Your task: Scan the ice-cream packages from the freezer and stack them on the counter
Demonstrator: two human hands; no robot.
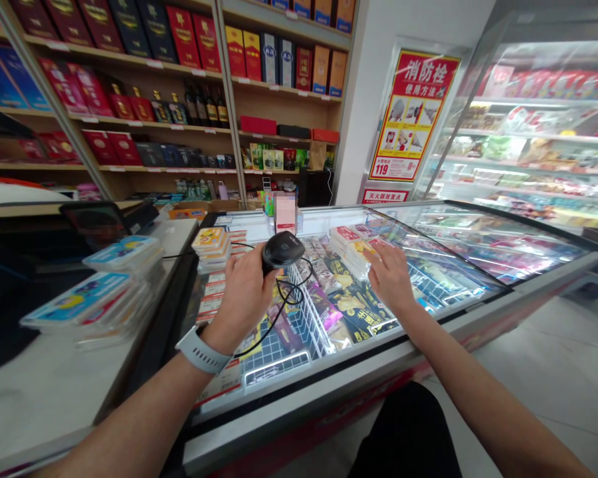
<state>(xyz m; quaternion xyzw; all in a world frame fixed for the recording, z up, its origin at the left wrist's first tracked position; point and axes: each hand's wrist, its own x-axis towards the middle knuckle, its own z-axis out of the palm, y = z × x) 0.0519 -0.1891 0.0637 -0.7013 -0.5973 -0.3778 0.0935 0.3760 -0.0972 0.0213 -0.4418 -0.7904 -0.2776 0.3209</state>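
My left hand (244,292) is closed around a black handheld barcode scanner (282,249), held above the glass lid of a chest freezer (428,318). Its black cable (279,312) loops down over the glass and runs back to the left. A grey watch (202,350) is on that wrist. My right hand (389,275) rests with fingers stretched out on the glass lid, next to a stack of flat packets (351,242) lying on the lid. Another stack of packets (212,247) sits on the lid to the left of the scanner.
A white counter (40,392) on the left carries stacks of flat blue-topped packs (94,292) and a dark screen (94,222). Inside the freezer are wire baskets (303,318) of packaged food. Shelves of boxes and bottles (179,99) line the back; an open chiller (538,133) stands right.
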